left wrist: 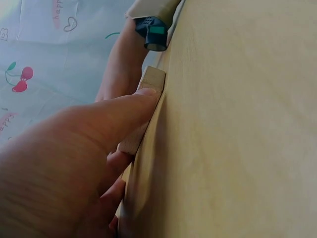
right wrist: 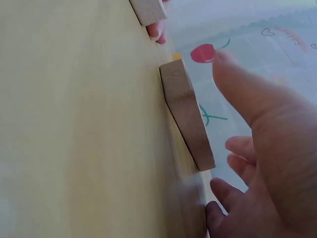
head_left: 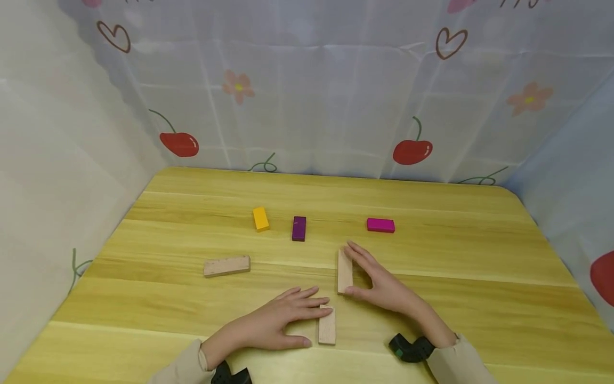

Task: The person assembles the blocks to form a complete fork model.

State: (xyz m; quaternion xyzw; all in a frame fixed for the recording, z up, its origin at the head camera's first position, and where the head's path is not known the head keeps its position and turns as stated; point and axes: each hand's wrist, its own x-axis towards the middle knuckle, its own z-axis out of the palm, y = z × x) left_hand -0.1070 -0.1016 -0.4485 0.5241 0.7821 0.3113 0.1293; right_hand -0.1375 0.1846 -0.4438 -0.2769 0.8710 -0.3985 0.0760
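Observation:
My left hand lies low over the table with its fingers fairly straight. Its fingertips overlap the far end of a short plain wooden block, and the thumb points toward the block's near end. A longer plain wooden block lies further off, just right of the middle. Around its right side spreads my right hand, fingertips by the far end and thumb by the near end. In the right wrist view a gap shows between the thumb and this longer block.
Another plain wooden block lies to the left. Further back are a yellow block, a purple block and a magenta block. A printed curtain hangs behind the wooden table. Both wrists carry black devices.

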